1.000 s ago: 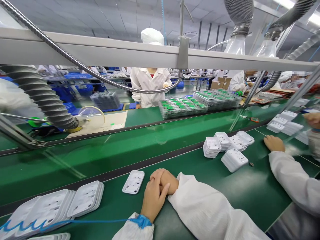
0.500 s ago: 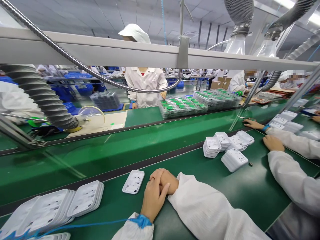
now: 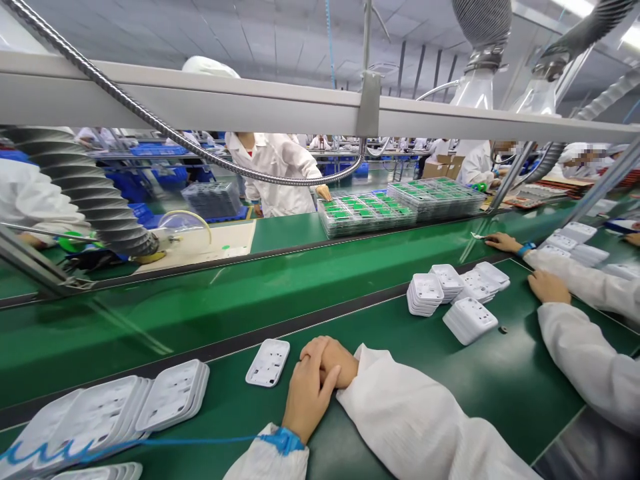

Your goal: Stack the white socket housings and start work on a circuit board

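Clasped together, the left hand (image 3: 307, 397) lies over the right hand (image 3: 334, 362) on the green bench mat (image 3: 410, 333); neither holds anything. Just beside them at nine o'clock lies a single flat white moulded plastic cover (image 3: 268, 362), apart from the fingers. It looks light, stiff and rather slick, best pinched by its long edges. Farther out at two o'clock stand stacks of white covers (image 3: 457, 293).
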`<control>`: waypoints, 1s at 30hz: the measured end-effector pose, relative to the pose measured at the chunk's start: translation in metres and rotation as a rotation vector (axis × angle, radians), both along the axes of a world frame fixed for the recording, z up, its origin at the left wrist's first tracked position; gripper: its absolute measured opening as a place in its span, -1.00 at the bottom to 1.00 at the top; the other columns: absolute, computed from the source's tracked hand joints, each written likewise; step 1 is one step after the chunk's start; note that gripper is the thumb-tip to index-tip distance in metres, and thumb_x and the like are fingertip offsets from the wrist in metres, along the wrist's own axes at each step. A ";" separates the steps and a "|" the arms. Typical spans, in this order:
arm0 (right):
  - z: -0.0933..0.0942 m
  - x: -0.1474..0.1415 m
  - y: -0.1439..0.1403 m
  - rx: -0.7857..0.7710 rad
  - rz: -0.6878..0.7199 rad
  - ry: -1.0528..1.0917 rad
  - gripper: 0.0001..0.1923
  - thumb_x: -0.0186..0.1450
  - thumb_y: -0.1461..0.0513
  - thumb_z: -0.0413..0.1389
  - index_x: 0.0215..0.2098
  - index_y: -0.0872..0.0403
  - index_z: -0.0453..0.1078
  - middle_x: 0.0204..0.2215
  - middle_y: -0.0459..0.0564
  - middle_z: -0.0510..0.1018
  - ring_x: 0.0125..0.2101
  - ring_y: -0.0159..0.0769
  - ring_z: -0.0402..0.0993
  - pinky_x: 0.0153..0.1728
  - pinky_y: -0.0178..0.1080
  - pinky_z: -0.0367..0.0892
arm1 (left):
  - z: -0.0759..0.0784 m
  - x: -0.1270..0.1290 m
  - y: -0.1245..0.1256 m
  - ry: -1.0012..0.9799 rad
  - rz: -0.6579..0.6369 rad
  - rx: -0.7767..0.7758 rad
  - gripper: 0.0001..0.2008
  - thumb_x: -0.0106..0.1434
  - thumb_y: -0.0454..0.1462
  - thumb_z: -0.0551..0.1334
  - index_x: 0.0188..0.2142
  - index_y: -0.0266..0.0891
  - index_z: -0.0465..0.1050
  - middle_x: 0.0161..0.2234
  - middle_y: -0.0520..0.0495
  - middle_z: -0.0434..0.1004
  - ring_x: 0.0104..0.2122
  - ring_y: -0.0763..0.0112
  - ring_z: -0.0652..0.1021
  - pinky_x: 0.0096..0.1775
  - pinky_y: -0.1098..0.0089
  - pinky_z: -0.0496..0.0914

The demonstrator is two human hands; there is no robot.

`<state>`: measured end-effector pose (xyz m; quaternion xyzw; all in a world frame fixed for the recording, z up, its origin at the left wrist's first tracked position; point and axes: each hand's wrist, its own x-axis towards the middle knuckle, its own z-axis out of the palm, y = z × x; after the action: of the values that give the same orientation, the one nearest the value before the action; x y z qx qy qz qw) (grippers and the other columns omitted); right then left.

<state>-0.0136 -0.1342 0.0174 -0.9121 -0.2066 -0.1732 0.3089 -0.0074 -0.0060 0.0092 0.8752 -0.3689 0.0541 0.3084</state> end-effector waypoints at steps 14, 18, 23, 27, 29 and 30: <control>0.004 -0.001 0.000 0.023 -0.013 0.023 -0.79 0.23 0.31 0.07 -0.16 -0.01 0.36 -0.30 -0.02 0.52 -0.26 -0.36 0.45 -0.25 -0.22 0.36 | 0.002 0.000 -0.001 -0.005 -0.007 -0.016 -0.44 0.30 -0.15 0.04 0.25 -0.18 -0.03 0.10 -0.21 0.34 0.01 0.18 0.43 -0.04 0.15 0.36; -0.005 0.004 0.000 0.004 0.001 0.040 -0.80 0.19 0.26 0.12 -0.19 0.01 0.38 -0.33 -0.05 0.52 -0.31 -0.36 0.44 -0.30 -0.23 0.37 | 0.003 0.000 -0.001 -0.002 -0.008 -0.013 -0.44 0.30 -0.15 0.04 0.25 -0.19 -0.02 0.09 -0.22 0.35 0.01 0.16 0.44 -0.04 0.12 0.36; 0.000 0.000 0.000 -0.006 -0.010 -0.098 -0.82 0.32 0.23 -0.03 -0.18 -0.01 0.39 -0.36 -0.03 0.52 -0.31 -0.43 0.45 -0.34 -0.28 0.33 | 0.002 0.000 -0.001 -0.012 -0.001 -0.019 -0.45 0.30 -0.15 0.05 0.25 -0.19 0.00 0.09 -0.21 0.36 0.00 0.18 0.44 -0.05 0.15 0.37; 0.010 -0.004 -0.001 0.020 0.001 -0.030 -0.74 0.36 0.16 -0.10 -0.18 0.03 0.41 -0.35 0.00 0.52 -0.29 -0.44 0.44 -0.34 -0.26 0.33 | 0.001 0.001 -0.001 -0.022 -0.001 -0.013 -0.45 0.30 -0.15 0.04 0.25 -0.18 -0.01 0.11 -0.19 0.33 0.02 0.19 0.43 -0.03 0.15 0.36; 0.011 -0.005 -0.001 0.018 -0.012 -0.003 -0.71 0.35 0.15 -0.11 -0.17 0.02 0.42 -0.33 -0.01 0.53 -0.27 -0.44 0.45 -0.31 -0.26 0.34 | 0.000 0.001 0.000 -0.024 -0.005 -0.005 -0.45 0.30 -0.15 0.04 0.24 -0.17 0.00 0.11 -0.18 0.33 0.02 0.18 0.42 -0.03 0.15 0.36; 0.011 -0.004 -0.001 0.014 -0.023 0.000 -0.71 0.35 0.15 -0.11 -0.17 0.01 0.42 -0.31 -0.02 0.53 -0.26 -0.44 0.45 -0.30 -0.27 0.34 | 0.000 0.001 0.000 -0.028 -0.007 0.003 -0.46 0.30 -0.14 0.04 0.24 -0.16 0.00 0.11 -0.17 0.33 0.02 0.18 0.43 -0.03 0.15 0.36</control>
<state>-0.0179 -0.1350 0.0279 -0.9123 -0.1949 -0.1782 0.3131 -0.0065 -0.0061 0.0096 0.8735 -0.3762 0.0646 0.3023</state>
